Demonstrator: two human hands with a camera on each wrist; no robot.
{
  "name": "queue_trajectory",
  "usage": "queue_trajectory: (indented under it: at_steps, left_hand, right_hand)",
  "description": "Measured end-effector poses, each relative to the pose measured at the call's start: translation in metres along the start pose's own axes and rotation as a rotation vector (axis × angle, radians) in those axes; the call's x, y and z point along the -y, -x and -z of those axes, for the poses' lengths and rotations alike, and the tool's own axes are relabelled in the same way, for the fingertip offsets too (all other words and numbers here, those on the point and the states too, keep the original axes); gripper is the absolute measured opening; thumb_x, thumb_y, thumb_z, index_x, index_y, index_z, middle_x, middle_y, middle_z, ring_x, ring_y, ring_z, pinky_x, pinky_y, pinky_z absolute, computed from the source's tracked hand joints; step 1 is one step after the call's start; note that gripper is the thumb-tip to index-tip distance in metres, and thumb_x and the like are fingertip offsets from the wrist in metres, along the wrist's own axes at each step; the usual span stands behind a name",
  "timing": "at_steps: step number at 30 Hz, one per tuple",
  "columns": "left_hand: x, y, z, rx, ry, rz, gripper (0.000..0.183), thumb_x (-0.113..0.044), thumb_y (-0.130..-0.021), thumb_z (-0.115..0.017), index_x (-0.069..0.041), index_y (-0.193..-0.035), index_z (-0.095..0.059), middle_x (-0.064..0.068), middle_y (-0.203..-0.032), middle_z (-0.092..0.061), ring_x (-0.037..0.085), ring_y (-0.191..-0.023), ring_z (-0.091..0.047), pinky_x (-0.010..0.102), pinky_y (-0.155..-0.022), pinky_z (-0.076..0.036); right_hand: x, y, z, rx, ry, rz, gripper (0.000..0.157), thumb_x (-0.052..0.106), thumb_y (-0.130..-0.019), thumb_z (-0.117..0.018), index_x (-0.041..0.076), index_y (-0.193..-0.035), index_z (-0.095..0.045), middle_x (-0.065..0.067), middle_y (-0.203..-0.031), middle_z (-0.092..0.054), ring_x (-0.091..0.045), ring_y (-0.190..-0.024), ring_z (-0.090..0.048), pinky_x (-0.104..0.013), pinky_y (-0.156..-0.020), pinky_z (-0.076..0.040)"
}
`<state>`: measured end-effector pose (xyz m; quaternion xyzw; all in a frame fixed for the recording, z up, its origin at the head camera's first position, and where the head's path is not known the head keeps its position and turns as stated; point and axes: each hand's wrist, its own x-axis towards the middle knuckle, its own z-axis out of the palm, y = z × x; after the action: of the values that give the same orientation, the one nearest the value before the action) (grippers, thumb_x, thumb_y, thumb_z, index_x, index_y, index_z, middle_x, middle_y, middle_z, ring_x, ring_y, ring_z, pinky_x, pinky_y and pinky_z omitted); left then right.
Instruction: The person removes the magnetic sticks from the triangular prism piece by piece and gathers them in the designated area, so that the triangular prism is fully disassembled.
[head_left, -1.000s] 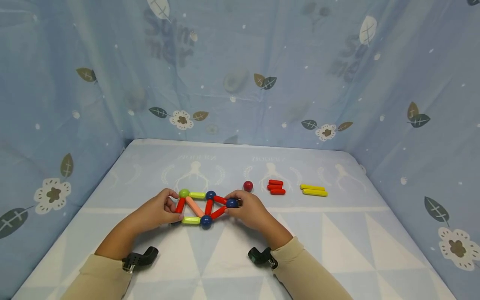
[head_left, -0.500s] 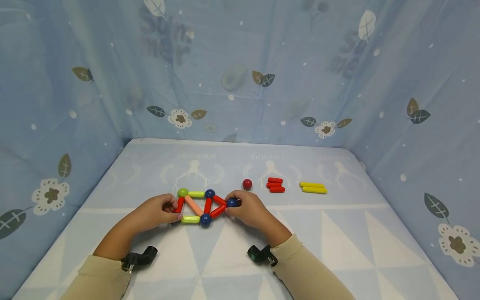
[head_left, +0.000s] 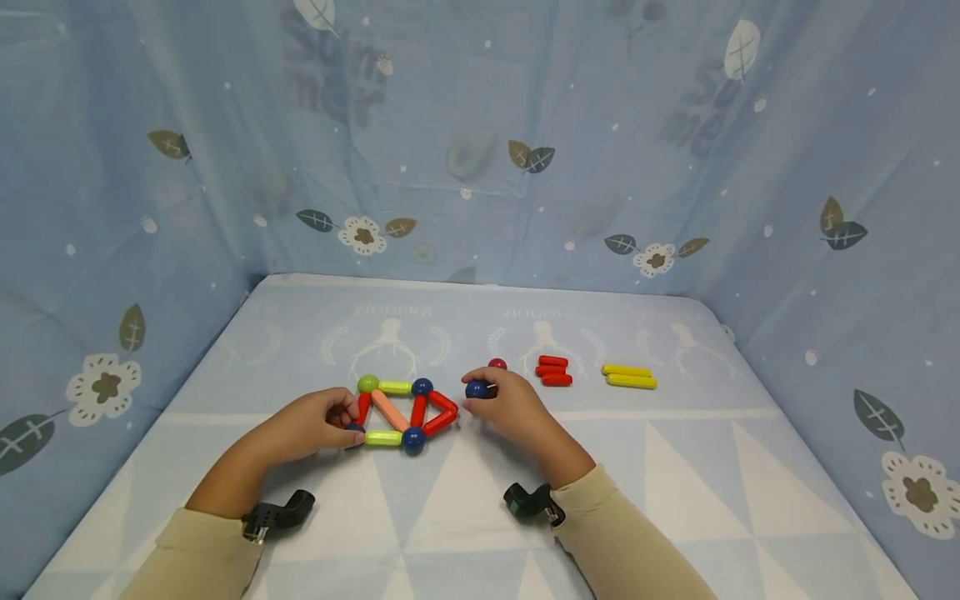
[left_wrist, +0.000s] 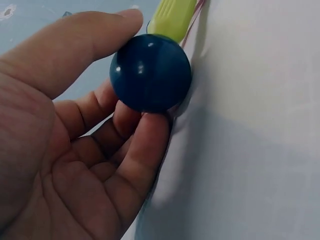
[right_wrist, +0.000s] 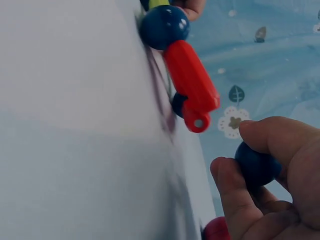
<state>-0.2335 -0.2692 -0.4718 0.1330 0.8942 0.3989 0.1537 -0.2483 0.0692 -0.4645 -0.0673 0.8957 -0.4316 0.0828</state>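
Observation:
A flat frame of coloured rods and balls lies on the table, with a green ball [head_left: 368, 384], blue balls at other corners, lime rods [head_left: 384, 438], red rods [head_left: 440, 422] and a salmon diagonal rod [head_left: 390, 410]. My left hand [head_left: 315, 427] pinches the blue ball [left_wrist: 151, 73] at the frame's near-left corner between thumb and fingers. Just right of the frame, my right hand [head_left: 513, 408] holds a loose blue ball [right_wrist: 257, 164] between thumb and fingers, apart from the rods. The two red rods at the right end meet at their bare tips.
Behind my right hand sits a red ball [head_left: 497, 364], partly hidden. Several short red rods [head_left: 553, 371] lie to its right, and two yellow rods [head_left: 629, 377] farther right. Patterned curtains [head_left: 480, 167] enclose the back and sides of the table.
My right hand has moved right and slightly back, pulling the blue ball off the frame's right tip. The red rod ends there now show. My left hand stays at its corner.

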Motion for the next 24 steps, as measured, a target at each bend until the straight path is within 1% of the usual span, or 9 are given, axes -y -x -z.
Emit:
queue_trajectory:
  at_steps: [3, 5, 8, 10, 13, 15, 17, 20, 24]
  left_hand:
    - [0.001, 0.0, 0.001, 0.009, 0.005, 0.005, 0.039, -0.025, -0.086, -0.087, -0.008, -0.107, -0.059, 0.006, -0.094, -0.06, 0.023, -0.087, -0.055, 0.031, -0.07, -0.049]
    - [0.001, 0.0, 0.002, 0.008, 0.025, 0.007, 0.046, -0.025, -0.086, -0.088, -0.007, -0.116, -0.059, 0.009, -0.1, -0.061, 0.024, -0.089, -0.056, 0.032, -0.072, -0.05]
    - [0.002, 0.0, 0.001, -0.018, 0.033, 0.02, 0.071, -0.027, -0.084, -0.09, -0.01, -0.14, -0.051, 0.014, -0.12, -0.057, 0.023, -0.093, -0.059, 0.033, -0.074, -0.054]
    - [0.004, 0.0, 0.001, -0.024, 0.028, -0.001, 0.092, -0.028, -0.082, -0.091, -0.013, -0.156, -0.038, 0.018, -0.139, -0.048, 0.022, -0.097, -0.06, 0.033, -0.076, -0.056]
    - [0.007, 0.001, 0.002, -0.011, -0.011, -0.054, 0.112, -0.029, -0.081, -0.092, -0.016, -0.167, -0.022, 0.019, -0.16, -0.029, 0.022, -0.1, -0.059, 0.031, -0.079, -0.055]
    - [0.008, 0.001, 0.002, 0.013, -0.027, -0.092, 0.114, -0.029, -0.082, -0.092, -0.015, -0.168, -0.019, 0.018, -0.167, -0.022, 0.023, -0.101, -0.057, 0.029, -0.08, -0.054]
    - [0.008, 0.001, 0.001, 0.032, -0.037, -0.105, 0.112, -0.03, -0.082, -0.091, -0.014, -0.168, -0.02, 0.017, -0.168, -0.021, 0.023, -0.1, -0.054, 0.028, -0.08, -0.052]
    - [0.007, 0.0, 0.001, 0.053, -0.032, -0.102, 0.11, -0.03, -0.083, -0.091, -0.015, -0.167, -0.022, 0.016, -0.168, -0.022, 0.023, -0.1, -0.053, 0.028, -0.08, -0.052]
    - [0.008, 0.0, 0.003, 0.068, -0.031, -0.091, 0.111, -0.033, -0.082, -0.091, -0.017, -0.168, -0.023, 0.013, -0.169, -0.019, 0.024, -0.105, -0.055, 0.028, -0.082, -0.054]
  right_hand:
    - [0.003, -0.002, 0.008, -0.034, -0.014, -0.01, 0.038, 0.029, -0.095, -0.079, 0.031, -0.132, -0.07, -0.004, -0.126, -0.067, -0.024, -0.11, -0.063, -0.04, -0.091, -0.059]
    - [0.004, -0.004, 0.014, -0.053, -0.024, -0.014, 0.039, 0.029, -0.095, -0.079, 0.03, -0.133, -0.07, -0.003, -0.126, -0.067, -0.024, -0.11, -0.063, -0.04, -0.091, -0.059]
    - [0.006, -0.008, 0.021, -0.073, -0.031, -0.006, 0.04, 0.029, -0.095, -0.079, 0.028, -0.134, -0.07, -0.002, -0.126, -0.068, -0.023, -0.111, -0.064, -0.039, -0.091, -0.059]
    - [0.006, -0.013, 0.025, -0.089, -0.033, 0.002, 0.042, 0.03, -0.095, -0.08, 0.028, -0.135, -0.07, -0.001, -0.126, -0.067, -0.022, -0.11, -0.064, -0.038, -0.09, -0.059]
    - [0.007, -0.021, 0.032, -0.12, -0.059, 0.009, 0.041, 0.029, -0.094, -0.08, 0.029, -0.134, -0.069, 0.001, -0.127, -0.068, -0.022, -0.111, -0.065, -0.038, -0.09, -0.059]
    - [0.005, -0.028, 0.035, -0.142, -0.091, 0.0, 0.039, 0.028, -0.094, -0.081, 0.027, -0.131, -0.068, 0.001, -0.129, -0.069, -0.022, -0.114, -0.065, -0.039, -0.092, -0.058]
    - [0.003, -0.034, 0.038, -0.162, -0.123, -0.011, 0.037, 0.028, -0.094, -0.081, 0.024, -0.128, -0.066, 0.0, -0.13, -0.07, -0.022, -0.117, -0.065, -0.041, -0.095, -0.057]
    - [-0.003, -0.039, 0.041, -0.191, -0.136, -0.035, 0.038, 0.028, -0.094, -0.081, 0.021, -0.129, -0.067, 0.0, -0.131, -0.068, -0.023, -0.12, -0.063, -0.043, -0.098, -0.055]
    - [-0.008, -0.047, 0.04, -0.194, -0.096, -0.027, 0.042, 0.028, -0.095, -0.08, 0.022, -0.134, -0.068, -0.001, -0.13, -0.068, -0.024, -0.122, -0.063, -0.045, -0.1, -0.054]
